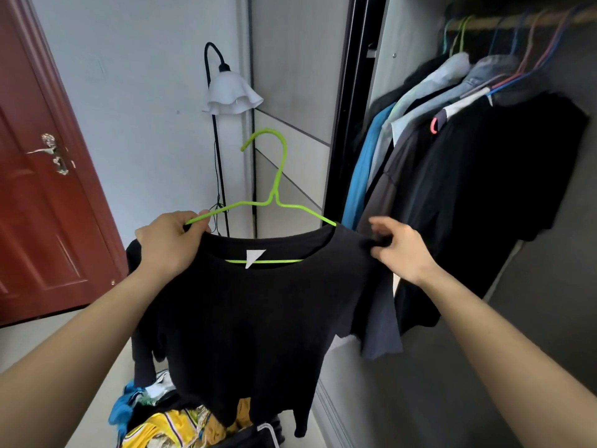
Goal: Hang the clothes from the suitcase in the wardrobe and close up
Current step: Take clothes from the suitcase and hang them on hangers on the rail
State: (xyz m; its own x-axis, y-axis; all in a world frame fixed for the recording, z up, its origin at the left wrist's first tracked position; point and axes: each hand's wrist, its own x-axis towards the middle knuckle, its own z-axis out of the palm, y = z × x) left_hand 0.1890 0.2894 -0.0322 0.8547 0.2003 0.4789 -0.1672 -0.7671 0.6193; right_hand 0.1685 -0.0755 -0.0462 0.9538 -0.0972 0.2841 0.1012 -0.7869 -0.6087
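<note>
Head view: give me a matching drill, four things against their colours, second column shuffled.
Things
1. hanger
2. T-shirt on that hanger
3. door
4. lamp shade

Colours
a. white
b. lime green
c. black
d. dark red

Pairs: 1-b, 2-c, 3-d, 4-a
</note>
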